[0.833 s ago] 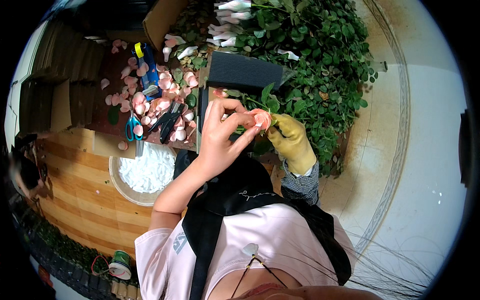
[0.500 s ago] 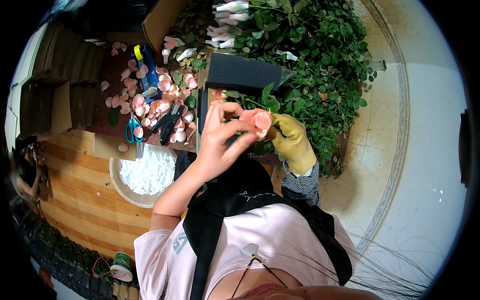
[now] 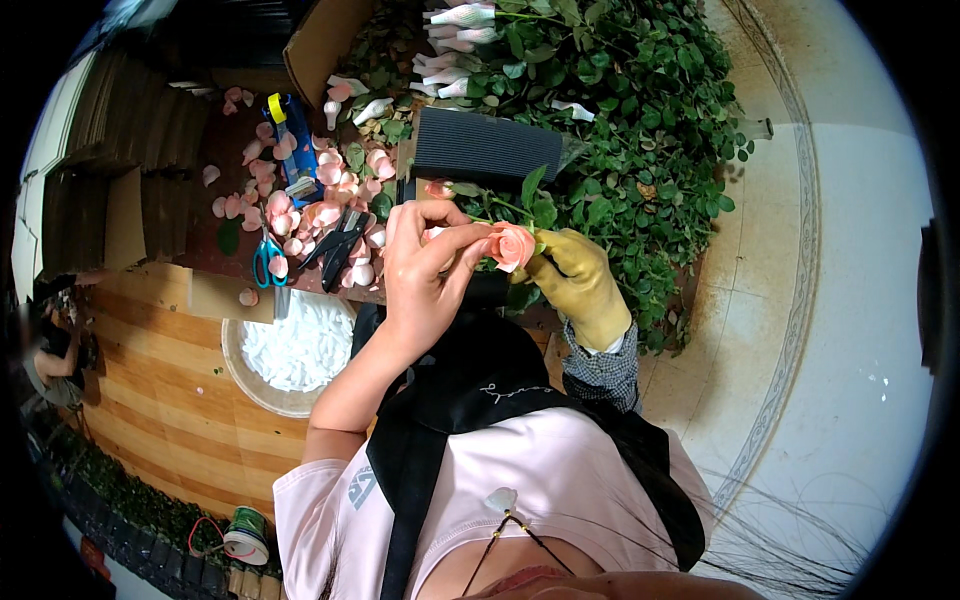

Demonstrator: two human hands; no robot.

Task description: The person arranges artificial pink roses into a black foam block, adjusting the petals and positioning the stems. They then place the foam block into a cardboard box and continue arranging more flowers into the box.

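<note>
The round, peach-pink rose bloom [image 3: 513,246] lies between your hands, your bare left hand [image 3: 428,268] pinching its left edge, your yellow-gloved right hand [image 3: 584,284] gripping its base opposite.

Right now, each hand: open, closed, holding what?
Left hand: fingertips at the pink rose's edge; whether they pinch it can't be told.
Right hand: gloved, closed, holding the pink rose near its base.

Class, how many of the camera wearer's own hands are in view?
2: the bare left hand, touching the pink rose from the left, and the yellow-gloved right hand, at the rose's right.
</note>
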